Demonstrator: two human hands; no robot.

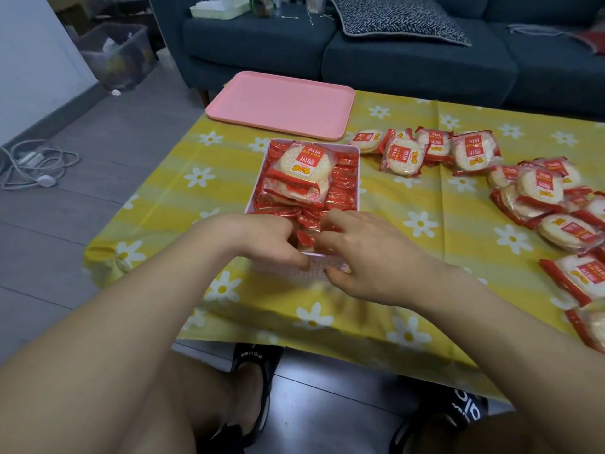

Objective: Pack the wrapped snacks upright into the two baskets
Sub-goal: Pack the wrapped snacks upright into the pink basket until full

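Observation:
A pale pink basket (357,165) stands in the middle of the table, packed with red-and-white wrapped rice-cracker snacks; most stand on edge, and a few (302,163) lie flat on top at the far end. My left hand (265,237) and my right hand (357,247) are both at the basket's near end, fingers curled down among the upright packets (306,235) there. The fingertips are hidden between the wrappers. Several loose snacks (530,188) lie scattered across the right side of the table. Only one basket is in view.
A pink tray (281,103) lies at the table's far edge. The table has a yellow daisy-print cloth (183,191). A dark blue sofa (393,60) stands behind. Cables (32,165) lie on the floor to the left. My feet in black sandals are under the table.

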